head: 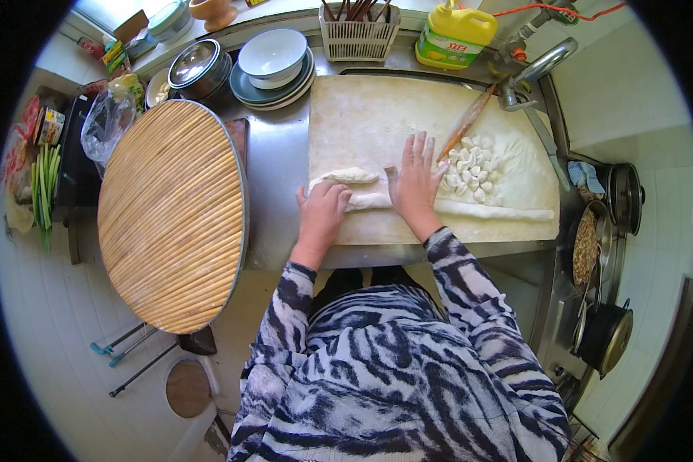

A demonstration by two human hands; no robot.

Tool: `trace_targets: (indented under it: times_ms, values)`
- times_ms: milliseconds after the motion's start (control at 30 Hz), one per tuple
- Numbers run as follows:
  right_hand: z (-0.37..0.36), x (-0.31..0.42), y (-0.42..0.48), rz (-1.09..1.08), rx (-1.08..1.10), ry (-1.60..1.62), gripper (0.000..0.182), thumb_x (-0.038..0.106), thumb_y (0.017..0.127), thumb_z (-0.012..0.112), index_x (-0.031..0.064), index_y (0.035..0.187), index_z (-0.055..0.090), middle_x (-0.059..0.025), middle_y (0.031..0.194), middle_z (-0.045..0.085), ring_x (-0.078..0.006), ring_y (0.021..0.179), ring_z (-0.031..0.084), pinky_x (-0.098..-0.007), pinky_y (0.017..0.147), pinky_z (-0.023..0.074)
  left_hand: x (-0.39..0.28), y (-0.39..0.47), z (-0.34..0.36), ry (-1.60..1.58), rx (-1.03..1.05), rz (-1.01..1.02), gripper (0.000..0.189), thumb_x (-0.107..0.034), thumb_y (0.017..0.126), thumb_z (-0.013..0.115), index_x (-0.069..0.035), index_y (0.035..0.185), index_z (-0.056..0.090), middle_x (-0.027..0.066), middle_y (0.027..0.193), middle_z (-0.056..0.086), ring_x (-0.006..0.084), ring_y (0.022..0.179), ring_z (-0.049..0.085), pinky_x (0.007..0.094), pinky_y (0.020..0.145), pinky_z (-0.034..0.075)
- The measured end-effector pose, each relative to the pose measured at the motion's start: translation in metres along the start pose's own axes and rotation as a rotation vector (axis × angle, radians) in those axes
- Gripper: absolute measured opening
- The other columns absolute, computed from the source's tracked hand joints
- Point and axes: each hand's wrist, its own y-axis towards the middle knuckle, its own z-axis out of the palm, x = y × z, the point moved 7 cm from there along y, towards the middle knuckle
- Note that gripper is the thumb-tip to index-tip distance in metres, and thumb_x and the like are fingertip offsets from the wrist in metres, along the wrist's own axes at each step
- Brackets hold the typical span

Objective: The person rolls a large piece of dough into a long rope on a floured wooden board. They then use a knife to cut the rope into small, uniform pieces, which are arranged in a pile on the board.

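Observation:
A long rope of dough (496, 212) runs along the near part of a floured board (361, 104). My right hand (417, 182) lies flat over the rope's middle, fingers pointing away from me. Over its left end, my left hand (323, 209) rests with curled fingers; whether it grips the dough is unclear. Just beyond that hand is a shorter, thicker dough piece (349, 175). Several small cut dough pieces (470, 170) lie in a pile right of my right hand. A wooden rolling pin (466, 122) lies slantwise behind them, near the faucet.
A large round tray of stalks (173, 213) stands at the left. Behind are stacked bowls and plates (272, 58), a utensil basket (359, 40) and a yellow jug (456, 37). The faucet (537, 66) overhangs the board's far right; a knife (548, 144) lies below it. Pans (586, 242) stand right.

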Motion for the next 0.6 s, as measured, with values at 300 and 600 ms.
trace_targets:
  times_ms: [300, 600]
  values:
    - [0.012, 0.004, -0.091, -0.283, 0.315, 0.143, 0.073, 0.035, 0.094, 0.051, 0.0061, 0.156, 0.027, -0.0131, 0.163, 0.022, -0.0324, 0.151, 0.018, -0.0668, 0.116, 0.0109, -0.057, -0.020, 0.084, -0.034, 0.180, 0.140, 0.076, -0.044, 0.094, 0.054, -0.001, 0.152, 0.031, 0.0206, 0.158, 0.031, 0.0358, 0.145, 0.030, 0.0508, 0.119, 0.022]
    - [0.001, -0.022, -0.052, -0.248, 0.232, 0.246, 0.080, 0.041, 0.090, 0.063, 0.0139, 0.156, 0.027, -0.0106, 0.163, 0.022, -0.0313, 0.151, 0.018, -0.0696, 0.112, 0.0175, -0.054, -0.005, 0.095, 0.449, 0.135, -0.032, 0.086, -0.058, 0.094, 0.047, -0.006, 0.157, 0.020, 0.0113, 0.164, 0.021, 0.0283, 0.153, 0.013, 0.0542, 0.121, 0.014]
